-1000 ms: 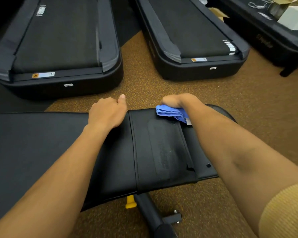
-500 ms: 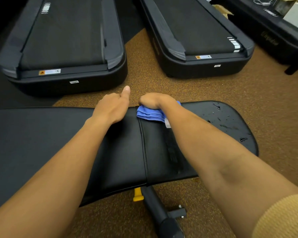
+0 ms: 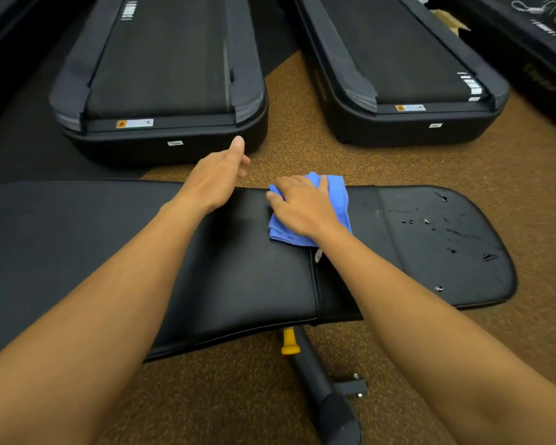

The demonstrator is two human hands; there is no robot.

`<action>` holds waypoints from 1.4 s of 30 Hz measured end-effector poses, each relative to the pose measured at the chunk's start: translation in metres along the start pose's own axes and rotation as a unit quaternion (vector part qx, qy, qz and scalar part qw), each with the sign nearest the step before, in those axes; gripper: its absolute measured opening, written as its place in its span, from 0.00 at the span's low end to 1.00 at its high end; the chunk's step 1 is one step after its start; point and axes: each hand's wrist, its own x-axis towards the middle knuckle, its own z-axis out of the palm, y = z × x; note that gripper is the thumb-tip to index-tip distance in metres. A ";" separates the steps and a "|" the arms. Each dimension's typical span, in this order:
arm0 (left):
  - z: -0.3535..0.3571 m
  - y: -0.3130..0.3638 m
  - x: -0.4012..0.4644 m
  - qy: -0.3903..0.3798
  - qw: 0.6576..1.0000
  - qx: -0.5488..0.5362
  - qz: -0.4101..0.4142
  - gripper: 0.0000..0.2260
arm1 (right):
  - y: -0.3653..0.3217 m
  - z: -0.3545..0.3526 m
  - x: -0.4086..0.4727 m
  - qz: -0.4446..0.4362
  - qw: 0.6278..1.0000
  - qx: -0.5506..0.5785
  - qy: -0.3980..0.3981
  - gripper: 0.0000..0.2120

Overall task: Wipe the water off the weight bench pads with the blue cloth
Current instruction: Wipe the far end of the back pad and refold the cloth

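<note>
The black weight bench lies across the view, with a long back pad (image 3: 93, 245) on the left and a shorter seat pad (image 3: 437, 252) on the right. Water drops (image 3: 430, 221) are scattered over the seat pad's right half. A folded blue cloth (image 3: 337, 200) lies over the seam between the two pads. My right hand (image 3: 302, 208) presses flat on the cloth, fingers spread. My left hand (image 3: 217, 178) hovers at the back pad's far edge, thumb up, fingers loosely curled, holding nothing.
Two black treadmills (image 3: 161, 75) (image 3: 395, 65) stand on the brown speckled floor just beyond the bench. The bench's black support leg (image 3: 318, 387) with a yellow knob (image 3: 290, 343) sticks out below the pads. More dark equipment fills the far right corner.
My right hand went from gripping the cloth at the far edge to lying flat on it, nearer the seam's middle. My left hand lifted off the pad edge. The view shifted, showing the wet seat pad.
</note>
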 end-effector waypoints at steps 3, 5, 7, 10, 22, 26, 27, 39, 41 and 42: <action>-0.007 -0.008 -0.006 -0.004 1.000 -0.019 -0.003 0.27 | 0.006 -0.001 -0.023 -0.023 0.999 -0.015 -0.032 0.28; -0.011 -0.016 -0.010 -0.012 1.000 -0.023 -0.003 0.27 | 0.011 -0.002 -0.035 -0.035 0.998 -0.024 -0.035 0.31; -0.015 -0.023 -0.013 -0.021 1.000 -0.022 0.001 0.28 | 0.015 -0.003 -0.040 -0.031 0.999 -0.006 -0.021 0.30; -0.018 -0.027 -0.015 -0.028 0.999 -0.015 0.014 0.24 | 0.017 -0.006 -0.041 0.013 0.992 0.118 0.040 0.24; 0.036 0.021 -0.031 -0.137 0.958 -0.191 0.164 0.33 | 0.006 -0.109 -0.050 0.048 0.856 0.510 0.075 0.10; 0.046 0.048 -0.038 -0.091 0.959 -0.228 0.139 0.13 | 0.011 -0.114 -0.046 0.101 0.826 0.549 0.076 0.09; 0.046 0.051 -0.037 -0.066 0.962 -0.233 0.123 0.15 | 0.010 -0.114 -0.046 0.112 0.812 0.569 0.068 0.09; 0.047 0.078 -0.048 -0.086 0.967 -0.228 0.078 0.13 | 0.046 -0.136 -0.073 0.197 0.934 0.291 0.070 0.10; 0.045 0.084 -0.050 -0.161 0.940 -0.295 0.053 0.11 | 0.054 -0.149 -0.085 0.203 0.913 0.348 0.068 0.12; 0.045 0.085 -0.049 -0.196 0.925 -0.325 0.035 0.10 | 0.060 -0.155 -0.091 0.202 0.903 0.375 0.063 0.12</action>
